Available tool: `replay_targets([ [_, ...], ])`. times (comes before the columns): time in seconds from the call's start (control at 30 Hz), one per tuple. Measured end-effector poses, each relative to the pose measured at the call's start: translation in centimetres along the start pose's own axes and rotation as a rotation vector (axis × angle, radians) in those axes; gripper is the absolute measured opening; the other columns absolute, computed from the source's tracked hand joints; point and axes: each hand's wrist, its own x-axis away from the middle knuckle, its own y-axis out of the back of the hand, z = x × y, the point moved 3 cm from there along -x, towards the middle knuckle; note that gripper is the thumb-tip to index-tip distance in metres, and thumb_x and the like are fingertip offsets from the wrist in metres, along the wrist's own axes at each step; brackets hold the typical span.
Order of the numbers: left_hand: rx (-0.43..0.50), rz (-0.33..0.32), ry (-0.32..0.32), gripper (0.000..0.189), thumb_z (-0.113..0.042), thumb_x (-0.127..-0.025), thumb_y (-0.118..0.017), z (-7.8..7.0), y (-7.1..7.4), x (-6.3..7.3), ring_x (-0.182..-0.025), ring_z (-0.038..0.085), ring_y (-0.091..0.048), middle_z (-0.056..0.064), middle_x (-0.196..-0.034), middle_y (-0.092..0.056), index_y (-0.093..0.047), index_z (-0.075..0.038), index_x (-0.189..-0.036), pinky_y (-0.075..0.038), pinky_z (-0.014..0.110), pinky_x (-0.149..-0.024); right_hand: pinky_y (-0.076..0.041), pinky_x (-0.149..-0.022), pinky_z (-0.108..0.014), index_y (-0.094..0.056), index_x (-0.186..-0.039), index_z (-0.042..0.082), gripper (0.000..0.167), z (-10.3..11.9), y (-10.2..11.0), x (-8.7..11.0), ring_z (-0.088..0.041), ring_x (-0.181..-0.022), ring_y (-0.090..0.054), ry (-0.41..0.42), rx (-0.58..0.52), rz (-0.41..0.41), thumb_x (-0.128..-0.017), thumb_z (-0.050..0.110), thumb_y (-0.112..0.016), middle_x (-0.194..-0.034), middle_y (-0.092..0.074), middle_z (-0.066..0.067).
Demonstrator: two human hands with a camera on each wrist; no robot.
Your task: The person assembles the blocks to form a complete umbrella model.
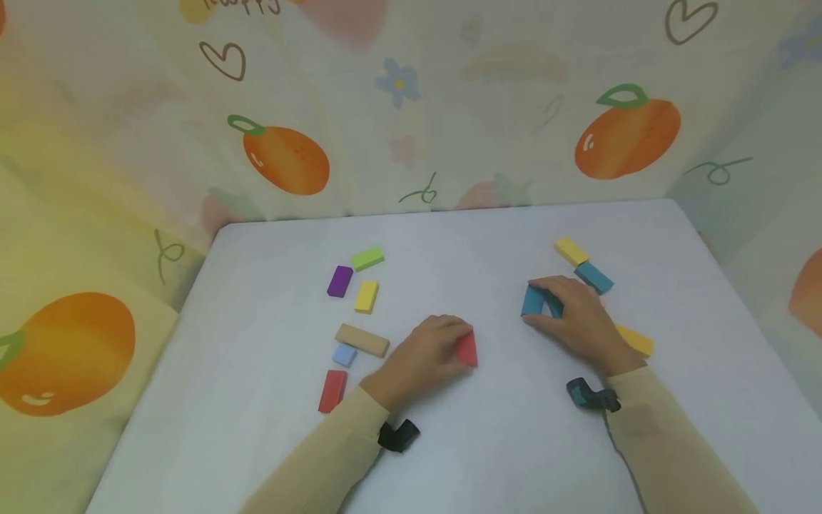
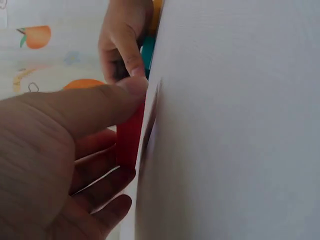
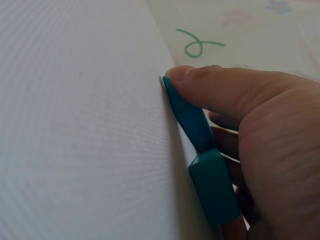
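Observation:
In the head view my left hand (image 1: pixel 427 353) pinches a red block (image 1: pixel 468 348) near the table's middle. The left wrist view shows the thumb at one end of that red block (image 2: pixel 130 137) and fingertips at its other end, close over the white surface. To the right, my right hand (image 1: pixel 581 318) holds a blue block (image 1: pixel 532 300) between thumb and fingers. A second blue block (image 1: pixel 554 305) sits right beside it, partly under the hand. The right wrist view has the thumb on the end of one blue block (image 3: pixel 192 117), with the other blue block (image 3: pixel 215 187) against it.
Left of my left hand lie green (image 1: pixel 367 258), purple (image 1: pixel 340 281), yellow (image 1: pixel 366 297), tan (image 1: pixel 362 340), light blue (image 1: pixel 344 355) and red (image 1: pixel 332 390) blocks. Around my right hand are a yellow block (image 1: pixel 571 250), another blue block (image 1: pixel 594 278) and an orange-yellow block (image 1: pixel 634 341).

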Motion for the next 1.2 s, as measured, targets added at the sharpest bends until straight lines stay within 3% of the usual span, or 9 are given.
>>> replay_targets([
  [0.27, 0.016, -0.062, 0.020, 0.064, -0.029, -0.098, -0.086, 0.9, -1.3, 0.0, -0.148, 0.021, -0.048, -0.001, -0.162, -0.054, -0.062, -0.013, -0.155, -0.043, 0.034, -0.118, -0.026, -0.119, -0.071, -0.061, -0.151, 0.008, 0.061, 0.1, 0.0, 0.0, -0.041, -0.144, -0.048, 0.001, 0.002, 0.010, -0.099, 0.030, -0.084, -0.150, -0.061, -0.017],
  [0.4, -0.078, -0.051, -0.013, 0.063, -0.033, -0.101, -0.082, 0.8, -1.2, 0.8, -0.150, 0.020, -0.046, -0.006, -0.166, -0.049, -0.060, -0.017, -0.158, -0.040, 0.036, -0.120, -0.025, -0.119, -0.071, -0.061, -0.152, 0.010, 0.062, 0.1, -0.1, 0.0, -0.040, -0.145, -0.047, 0.011, -0.015, 0.017, -0.099, 0.031, -0.084, -0.151, -0.060, -0.015],
  [0.53, -0.137, -0.039, -0.067, 0.054, -0.031, -0.105, -0.078, 0.2, -0.9, 1.7, -0.145, 0.022, -0.053, -0.007, -0.157, -0.058, -0.063, -0.019, -0.155, -0.043, 0.040, -0.118, -0.026, -0.119, -0.071, -0.062, -0.150, 0.010, 0.058, 0.1, 0.0, 0.0, -0.039, -0.145, -0.046, 0.012, -0.022, 0.015, -0.100, 0.031, -0.083, -0.151, -0.060, -0.014],
  [0.83, -0.076, -0.114, -0.102, 0.044, -0.023, -0.106, -0.076, 0.2, -0.9, 1.7, -0.139, 0.023, -0.059, -0.006, -0.147, -0.066, -0.067, -0.020, -0.150, -0.048, 0.046, -0.114, -0.025, -0.120, -0.072, -0.063, -0.149, 0.007, 0.056, 0.4, 0.3, 0.0, -0.041, -0.145, -0.047, 0.026, -0.021, 0.020, -0.100, 0.027, -0.083, -0.151, -0.060, -0.017],
  [1.03, -0.050, -0.130, -0.099, 0.044, -0.023, -0.106, -0.076, 0.4, -1.1, 1.5, -0.138, 0.024, -0.060, -0.006, -0.145, -0.067, -0.067, -0.021, -0.149, -0.048, 0.050, -0.113, -0.024, -0.121, -0.069, -0.061, -0.150, 0.002, 0.057, 1.0, 0.4, -0.2, -0.042, -0.144, -0.048, 0.037, 0.024, 0.043, -0.101, 0.024, -0.081, -0.150, -0.061, -0.019],
  [1.2, -0.046, -0.125, -0.091, 0.043, -0.024, -0.106, -0.077, 0.5, -1.2, 1.4, -0.138, 0.023, -0.059, -0.008, -0.145, -0.067, -0.068, -0.021, -0.148, -0.047, 0.051, -0.114, -0.034, -0.120, -0.064, -0.061, -0.150, -0.003, 0.056, 1.8, 0.3, -0.4, -0.043, -0.143, -0.048, 0.036, 0.055, 0.056, -0.103, 0.021, -0.079, -0.150, -0.060, -0.022],
])
